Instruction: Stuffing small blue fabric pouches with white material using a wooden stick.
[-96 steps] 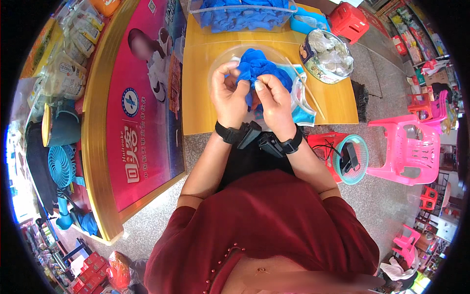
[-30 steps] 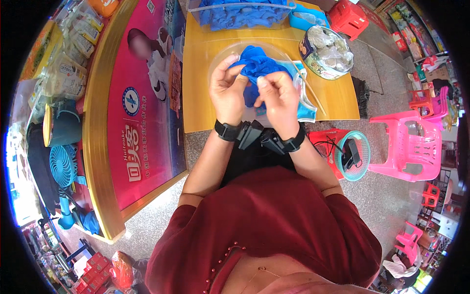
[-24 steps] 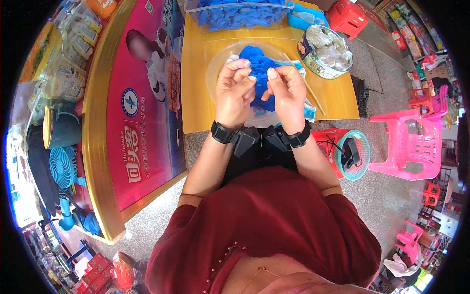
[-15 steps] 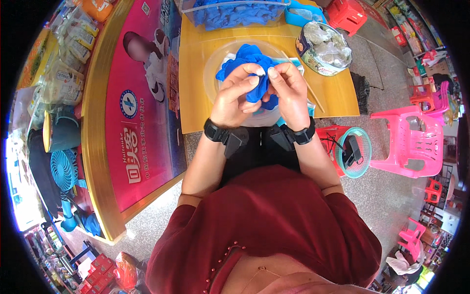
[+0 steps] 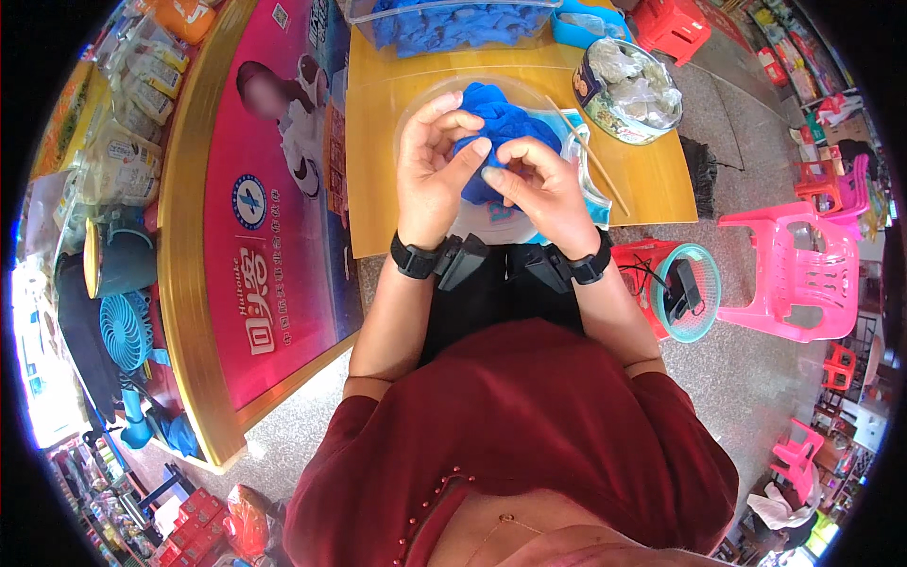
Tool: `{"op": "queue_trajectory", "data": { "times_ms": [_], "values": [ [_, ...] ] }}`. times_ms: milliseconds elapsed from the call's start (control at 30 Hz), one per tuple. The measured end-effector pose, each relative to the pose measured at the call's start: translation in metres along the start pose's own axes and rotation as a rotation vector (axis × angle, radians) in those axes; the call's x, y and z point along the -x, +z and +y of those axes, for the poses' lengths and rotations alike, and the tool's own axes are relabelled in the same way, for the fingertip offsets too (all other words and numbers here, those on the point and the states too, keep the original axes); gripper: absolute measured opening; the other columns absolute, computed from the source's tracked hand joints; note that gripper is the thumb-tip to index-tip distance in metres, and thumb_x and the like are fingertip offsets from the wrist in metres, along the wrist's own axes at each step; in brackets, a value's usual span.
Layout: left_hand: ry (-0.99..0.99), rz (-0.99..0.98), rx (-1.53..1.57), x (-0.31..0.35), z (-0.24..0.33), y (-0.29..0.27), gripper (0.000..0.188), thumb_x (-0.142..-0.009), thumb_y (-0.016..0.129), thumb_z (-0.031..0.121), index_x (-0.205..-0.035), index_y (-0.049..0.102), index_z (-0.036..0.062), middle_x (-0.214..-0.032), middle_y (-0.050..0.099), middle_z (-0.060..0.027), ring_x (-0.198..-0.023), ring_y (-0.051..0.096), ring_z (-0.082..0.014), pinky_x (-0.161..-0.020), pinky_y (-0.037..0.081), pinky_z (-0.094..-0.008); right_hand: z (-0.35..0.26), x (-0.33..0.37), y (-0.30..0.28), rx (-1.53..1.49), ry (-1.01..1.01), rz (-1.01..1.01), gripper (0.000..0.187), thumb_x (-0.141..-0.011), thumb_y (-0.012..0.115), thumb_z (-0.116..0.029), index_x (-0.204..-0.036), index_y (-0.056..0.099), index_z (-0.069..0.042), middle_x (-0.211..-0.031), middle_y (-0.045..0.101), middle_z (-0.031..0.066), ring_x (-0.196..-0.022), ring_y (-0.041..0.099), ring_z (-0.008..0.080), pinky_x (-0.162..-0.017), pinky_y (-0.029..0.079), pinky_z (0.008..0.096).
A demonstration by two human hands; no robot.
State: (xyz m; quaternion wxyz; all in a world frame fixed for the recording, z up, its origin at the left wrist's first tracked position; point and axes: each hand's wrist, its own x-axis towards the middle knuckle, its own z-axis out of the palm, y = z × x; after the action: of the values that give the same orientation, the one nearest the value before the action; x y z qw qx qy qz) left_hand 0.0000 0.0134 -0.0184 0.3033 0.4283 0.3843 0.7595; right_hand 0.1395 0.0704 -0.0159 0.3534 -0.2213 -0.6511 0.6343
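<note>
A crumpled bundle of thin blue fabric (image 5: 505, 118) lies over a round translucent basin (image 5: 408, 123) on the yellow table in front of me. My left hand (image 5: 435, 170) is at its left side, fingers curled and apart, with the thumb tip against the fabric. From the right, my right hand (image 5: 540, 189) pinches the near edge of the bundle between thumb and forefinger. The two thumbs are close together. What lies between the fingertips is too small to make out. White-and-turquoise printed material (image 5: 597, 203) shows under the fabric.
Behind the basin stands a clear box (image 5: 453, 47) of blue pieces, beside a small blue container (image 5: 572, 36). A tin (image 5: 628, 90) of plastic bags and a thin wooden stick (image 5: 588, 156) are at the right. A green basket (image 5: 694, 312) and pink chair (image 5: 794, 269) stand beyond.
My left hand has loosened its pinch, with its fingers spread upward and to the left. The blue fabric sits lower and wider, and my right hand has turned slightly inward.
</note>
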Motion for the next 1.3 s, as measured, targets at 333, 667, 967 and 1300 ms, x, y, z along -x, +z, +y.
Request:
{"op": "queue_trajectory", "data": {
  "times_ms": [333,667,967,1300],
  "values": [
    [-0.287,0.229,0.294,0.004,-0.015,0.006,0.012,-0.092,0.062,0.01,-0.101,0.064,0.0025,-0.091,0.066,-0.0027,-0.082,0.06,-0.0104,-0.077,0.048,-0.0246,-0.008,-0.003,-0.028,0.182,-0.053,0.13,0.016,-0.088,0.066,-0.016,-0.099,0.062,-0.004,-0.084,0.062,0.0035,-0.073,0.058,0.0087,-0.063,0.047,0.022],
    [-0.478,0.157,0.482,-0.004,-0.009,-0.008,0.035,-0.101,0.044,0.036,-0.11,0.056,0.004,-0.088,0.063,-0.0053,-0.077,0.059,-0.0161,-0.071,0.048,-0.0331,0.028,0.011,-0.142,1.069,0.399,0.278,0.022,-0.085,0.064,-0.02,-0.099,0.064,-0.002,-0.089,0.066,0.0158,-0.08,0.064,0.0295,-0.071,0.049,0.037],
    [-0.406,0.157,0.371,-0.006,-0.007,-0.01,0.039,-0.101,0.042,0.036,-0.115,0.055,0.0011,-0.098,0.064,-0.0075,-0.081,0.061,-0.0156,-0.07,0.05,-0.0313,-0.019,0.02,-0.087,0.537,0.011,-0.018,0.009,-0.092,0.057,-0.008,-0.098,0.059,-0.001,-0.074,0.06,0.0059,-0.067,0.057,0.0122,-0.06,0.044,0.0259],
    [-0.358,0.154,0.332,-0.009,-0.006,-0.019,0.039,-0.102,0.041,0.034,-0.115,0.056,0.0001,-0.102,0.064,-0.0082,-0.082,0.061,-0.0133,-0.07,0.051,-0.0281,-0.019,0.023,-0.075,0.511,0.018,0.008,0.009,-0.092,0.057,-0.009,-0.098,0.058,-0.001,-0.071,0.059,0.0071,-0.064,0.057,0.0133,-0.06,0.045,0.0274]
  ]
}}
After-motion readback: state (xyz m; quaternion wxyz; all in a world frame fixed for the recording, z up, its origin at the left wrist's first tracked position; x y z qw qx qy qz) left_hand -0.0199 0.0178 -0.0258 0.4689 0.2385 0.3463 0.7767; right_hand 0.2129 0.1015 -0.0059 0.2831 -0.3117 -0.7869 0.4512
